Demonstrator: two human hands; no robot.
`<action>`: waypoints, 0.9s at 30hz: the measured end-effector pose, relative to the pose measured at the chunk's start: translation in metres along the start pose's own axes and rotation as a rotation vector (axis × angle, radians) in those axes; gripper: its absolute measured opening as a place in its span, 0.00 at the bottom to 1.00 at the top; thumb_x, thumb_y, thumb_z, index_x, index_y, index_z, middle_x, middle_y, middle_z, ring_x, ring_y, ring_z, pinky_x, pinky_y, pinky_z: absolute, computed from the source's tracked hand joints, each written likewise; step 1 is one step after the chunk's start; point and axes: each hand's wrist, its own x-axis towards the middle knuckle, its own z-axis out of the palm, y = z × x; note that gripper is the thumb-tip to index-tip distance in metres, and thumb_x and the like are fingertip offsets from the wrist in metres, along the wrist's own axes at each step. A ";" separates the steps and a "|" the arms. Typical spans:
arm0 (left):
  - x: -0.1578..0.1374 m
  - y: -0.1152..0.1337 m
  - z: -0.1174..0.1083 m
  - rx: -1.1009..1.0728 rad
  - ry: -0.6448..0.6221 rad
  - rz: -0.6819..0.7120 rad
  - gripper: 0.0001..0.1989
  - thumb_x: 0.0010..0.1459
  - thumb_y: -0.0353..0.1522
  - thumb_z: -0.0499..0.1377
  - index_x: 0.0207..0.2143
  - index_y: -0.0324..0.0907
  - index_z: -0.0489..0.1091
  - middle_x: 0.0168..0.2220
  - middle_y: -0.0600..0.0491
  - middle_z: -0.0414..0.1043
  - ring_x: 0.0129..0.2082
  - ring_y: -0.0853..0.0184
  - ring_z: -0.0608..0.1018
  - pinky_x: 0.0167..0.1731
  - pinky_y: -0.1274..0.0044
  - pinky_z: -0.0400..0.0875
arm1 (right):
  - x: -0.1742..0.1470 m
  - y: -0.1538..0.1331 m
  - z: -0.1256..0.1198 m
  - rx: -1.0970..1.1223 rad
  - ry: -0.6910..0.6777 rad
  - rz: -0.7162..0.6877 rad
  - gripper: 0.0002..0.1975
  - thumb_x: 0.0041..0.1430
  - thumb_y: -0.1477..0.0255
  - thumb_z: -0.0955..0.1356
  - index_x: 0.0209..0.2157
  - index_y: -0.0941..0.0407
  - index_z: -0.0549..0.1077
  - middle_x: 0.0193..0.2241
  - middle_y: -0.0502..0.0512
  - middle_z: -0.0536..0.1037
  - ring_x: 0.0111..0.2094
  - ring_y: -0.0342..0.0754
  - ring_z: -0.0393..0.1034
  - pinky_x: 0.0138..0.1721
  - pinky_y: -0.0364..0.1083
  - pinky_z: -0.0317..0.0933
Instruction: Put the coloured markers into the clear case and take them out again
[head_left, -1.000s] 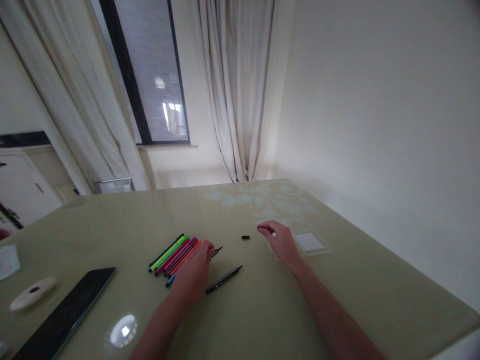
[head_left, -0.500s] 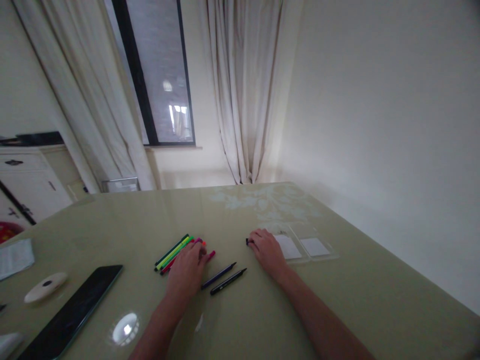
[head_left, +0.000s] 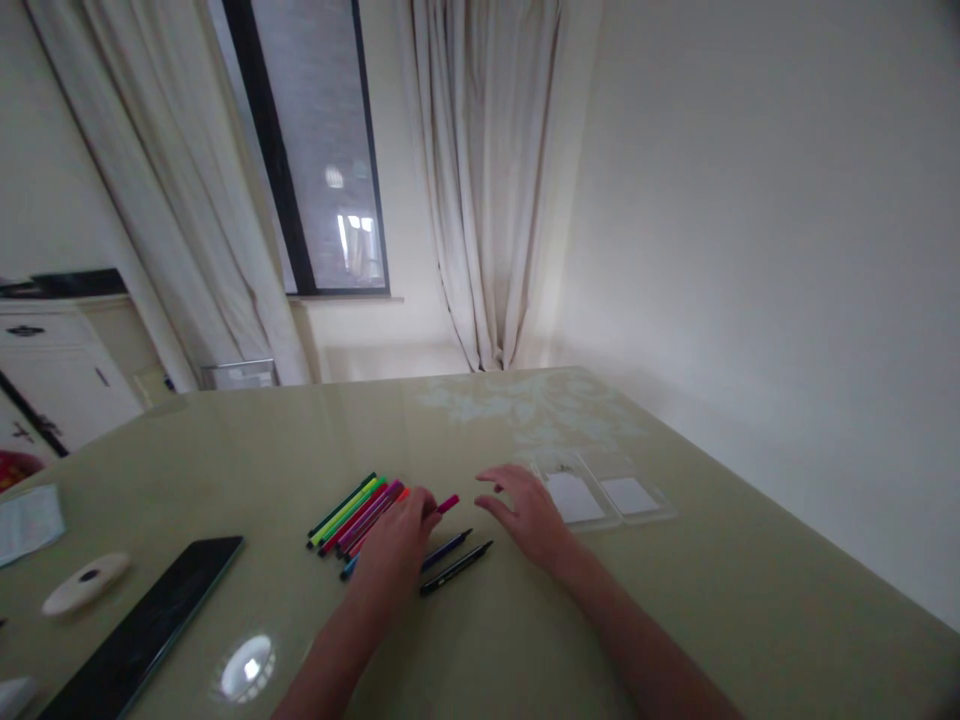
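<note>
My left hand point(head_left: 401, 535) is closed on a pink marker point(head_left: 448, 504), whose capped end sticks out past the fingertips to the right. Beside that hand lies a row of colored markers point(head_left: 352, 510) in dark green, yellow-green, green, red and purple; the hand covers part of it. A dark blue marker point(head_left: 448, 550) and a black marker point(head_left: 457, 568) lie to the right of my left wrist, tips uncovered. My right hand point(head_left: 521, 510) is open, thumb and fingers apart with nothing between them. It is just left of a clear plastic case point(head_left: 611, 512) with white labels.
At the left of the table point(head_left: 247, 440) lie a black tablet point(head_left: 150, 625), an oval white object point(head_left: 86, 583) and a pale folded sheet point(head_left: 30, 522). A round light reflection shows on the glossy top. A wall point(head_left: 750, 300) runs along the right side.
My left hand has moved right with the pink marker, uncovering more of the row. My right hand has opened; the small black piece at its fingertips is no longer visible.
</note>
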 end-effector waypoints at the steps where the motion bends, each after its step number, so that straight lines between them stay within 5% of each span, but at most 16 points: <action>1: -0.002 0.006 0.001 -0.050 0.000 0.031 0.08 0.69 0.35 0.50 0.40 0.45 0.67 0.41 0.49 0.77 0.41 0.60 0.78 0.41 0.72 0.68 | -0.002 -0.007 0.002 0.095 -0.046 -0.056 0.12 0.71 0.66 0.66 0.50 0.54 0.78 0.46 0.57 0.82 0.45 0.50 0.74 0.50 0.48 0.65; 5: -0.005 0.014 0.006 -0.207 -0.020 0.111 0.08 0.69 0.36 0.49 0.40 0.47 0.67 0.42 0.50 0.78 0.42 0.61 0.79 0.42 0.73 0.70 | -0.003 -0.012 0.000 0.280 -0.107 -0.114 0.15 0.72 0.63 0.65 0.44 0.52 0.82 0.39 0.55 0.85 0.42 0.49 0.77 0.47 0.47 0.68; 10: 0.005 -0.012 0.009 -0.228 0.051 0.028 0.08 0.68 0.38 0.50 0.39 0.46 0.65 0.37 0.51 0.76 0.37 0.61 0.79 0.39 0.71 0.71 | 0.001 0.037 -0.035 0.275 0.287 0.133 0.15 0.67 0.59 0.67 0.44 0.51 0.83 0.40 0.57 0.85 0.40 0.52 0.78 0.45 0.52 0.70; 12: 0.008 -0.022 0.011 -0.203 0.109 0.042 0.08 0.68 0.37 0.49 0.39 0.45 0.65 0.38 0.50 0.75 0.38 0.61 0.78 0.41 0.71 0.70 | 0.000 0.052 -0.041 0.184 0.337 0.182 0.14 0.66 0.60 0.68 0.43 0.53 0.83 0.38 0.58 0.83 0.38 0.52 0.77 0.43 0.51 0.70; 22: 0.002 -0.011 0.013 -0.087 -0.044 0.037 0.11 0.67 0.35 0.54 0.39 0.43 0.76 0.41 0.48 0.78 0.43 0.60 0.79 0.45 0.71 0.69 | 0.002 0.035 0.001 -0.279 -0.069 0.141 0.10 0.65 0.77 0.68 0.40 0.54 0.82 0.39 0.58 0.80 0.44 0.54 0.73 0.47 0.49 0.65; 27: 0.004 -0.029 -0.007 0.145 0.158 -0.150 0.12 0.68 0.33 0.51 0.40 0.43 0.75 0.44 0.47 0.78 0.46 0.58 0.78 0.47 0.70 0.68 | 0.001 0.035 0.000 -0.262 -0.093 0.157 0.11 0.67 0.77 0.66 0.39 0.55 0.81 0.39 0.58 0.81 0.44 0.53 0.74 0.47 0.48 0.65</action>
